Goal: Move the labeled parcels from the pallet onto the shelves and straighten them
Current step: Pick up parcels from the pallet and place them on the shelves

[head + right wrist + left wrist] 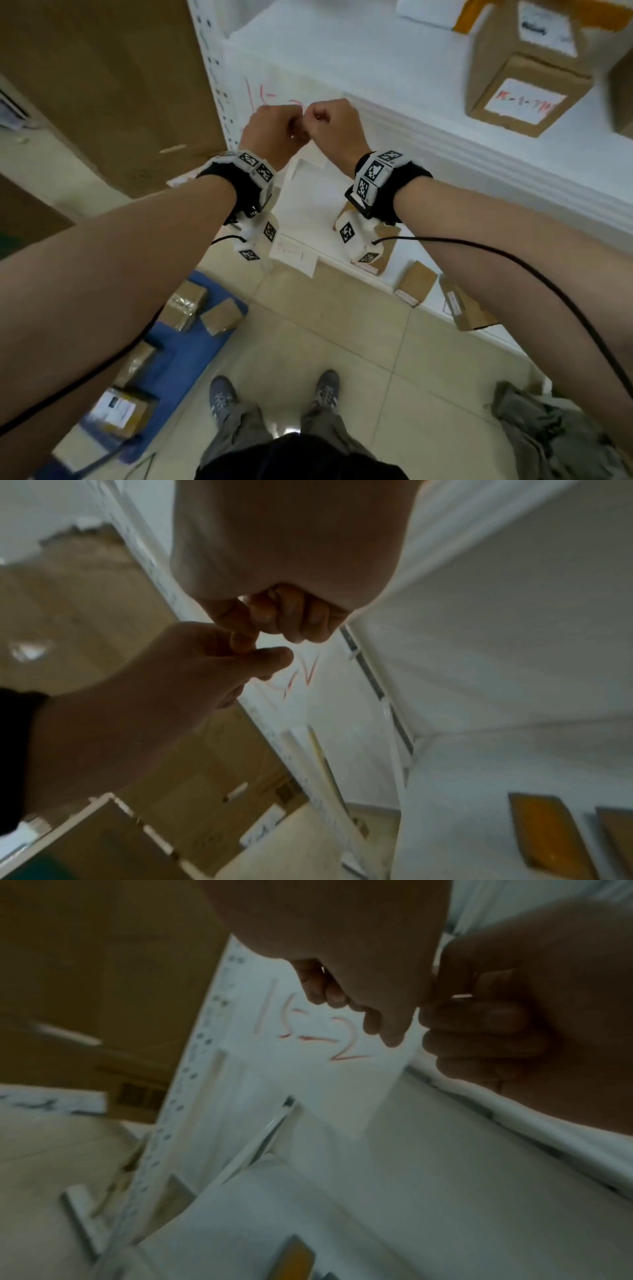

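Note:
My left hand and right hand are both curled into fists, knuckles touching, in front of the white shelf's front edge. No parcel is in either. In the left wrist view the left hand's curled fingers hang over a white sheet with red writing. In the right wrist view the right hand's thumb meets the left hand's fingers. Brown parcels lie on the blue pallet at lower left. A labeled parcel stands on the upper shelf.
A tall cardboard box stands left of the perforated shelf post. More parcels sit on the lower shelf. A grey cloth lies on the tiled floor at right. My shoes are beside the pallet.

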`<state>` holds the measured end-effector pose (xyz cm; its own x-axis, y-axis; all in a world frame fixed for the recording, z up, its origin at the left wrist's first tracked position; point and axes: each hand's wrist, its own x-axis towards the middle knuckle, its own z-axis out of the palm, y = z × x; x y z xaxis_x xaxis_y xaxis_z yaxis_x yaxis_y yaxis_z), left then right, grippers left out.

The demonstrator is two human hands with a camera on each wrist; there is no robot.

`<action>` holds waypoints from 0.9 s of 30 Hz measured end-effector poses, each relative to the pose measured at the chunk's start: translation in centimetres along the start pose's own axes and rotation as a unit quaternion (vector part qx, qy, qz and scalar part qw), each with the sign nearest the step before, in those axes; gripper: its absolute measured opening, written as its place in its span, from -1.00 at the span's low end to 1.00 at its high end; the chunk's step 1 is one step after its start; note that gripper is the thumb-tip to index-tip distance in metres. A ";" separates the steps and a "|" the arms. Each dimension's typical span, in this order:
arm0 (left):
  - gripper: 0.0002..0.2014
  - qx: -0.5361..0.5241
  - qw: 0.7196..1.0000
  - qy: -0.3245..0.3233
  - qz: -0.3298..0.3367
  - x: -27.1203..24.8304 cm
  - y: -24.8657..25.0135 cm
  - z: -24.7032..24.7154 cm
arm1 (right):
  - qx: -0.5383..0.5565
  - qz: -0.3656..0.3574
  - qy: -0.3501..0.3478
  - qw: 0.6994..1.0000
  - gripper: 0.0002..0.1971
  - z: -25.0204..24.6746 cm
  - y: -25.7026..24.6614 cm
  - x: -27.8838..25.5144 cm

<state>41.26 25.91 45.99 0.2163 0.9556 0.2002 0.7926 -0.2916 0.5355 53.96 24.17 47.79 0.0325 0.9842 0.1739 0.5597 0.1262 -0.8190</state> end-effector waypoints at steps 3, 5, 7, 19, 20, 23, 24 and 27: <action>-0.64 0.017 0.997 -0.035 -0.067 -3.4 -6.6 1.1 | -0.009 0.024 -0.063 0.998 -0.74 6.3 1.2 -1.2; -0.57 0.023 0.993 -0.050 -0.101 -6.2 -10.5 1.9 | -0.013 0.036 -0.109 0.993 -0.75 10.3 2.2 -2.3; -0.55 0.027 0.989 -0.057 -0.137 -8.8 -14.3 2.8 | -0.006 0.050 -0.147 0.988 -0.75 14.0 3.1 -3.4; -0.55 0.015 0.922 -0.135 -0.361 -24.4 -34.8 8.2 | 0.005 0.178 -0.253 0.951 -0.70 33.7 11.4 -11.2; -0.55 0.021 0.917 -0.137 -0.374 -25.7 -36.1 8.9 | 0.006 0.187 -0.259 0.948 -0.69 35.0 12.1 -11.8; -0.54 0.006 0.910 -0.118 -0.398 -29.4 -39.1 10.6 | 0.011 0.215 -0.269 0.939 -0.68 38.6 14.4 -13.4; -0.53 -0.001 0.904 -0.122 -0.410 -30.7 -40.3 11.3 | 0.008 0.226 -0.275 0.934 -0.69 40.1 15.3 -13.9; -0.50 -0.002 0.885 -0.153 -0.440 -34.2 -43.5 13.5 | -0.014 0.270 -0.292 0.918 -0.73 44.1 17.7 -15.9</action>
<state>7.09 6.49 4.77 -0.3391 0.7795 -0.5267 0.7290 0.5716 0.3766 26.80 16.24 6.40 -0.1322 0.8023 -0.5821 0.6140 -0.3948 -0.6835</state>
